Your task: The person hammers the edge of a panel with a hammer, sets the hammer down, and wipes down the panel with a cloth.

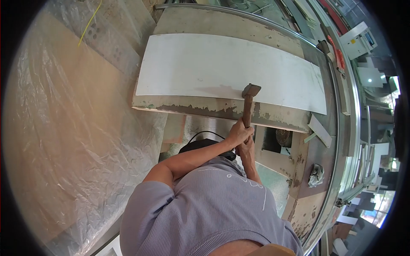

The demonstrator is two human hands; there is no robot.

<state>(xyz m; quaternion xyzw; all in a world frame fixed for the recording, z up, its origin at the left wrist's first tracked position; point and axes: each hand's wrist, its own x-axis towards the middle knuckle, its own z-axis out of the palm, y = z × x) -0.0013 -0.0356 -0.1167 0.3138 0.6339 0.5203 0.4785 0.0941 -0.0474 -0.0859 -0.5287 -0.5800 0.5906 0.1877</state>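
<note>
From my end, I see the left hand and right hand with fingers closed round the hammer, its head above the white sheet on the counter. I judge it rigid, head-heavy, best gripped low.

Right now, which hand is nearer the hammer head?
Left: the left hand grips the handle below the hammer head; the right hand is lower, farther from it.
</note>
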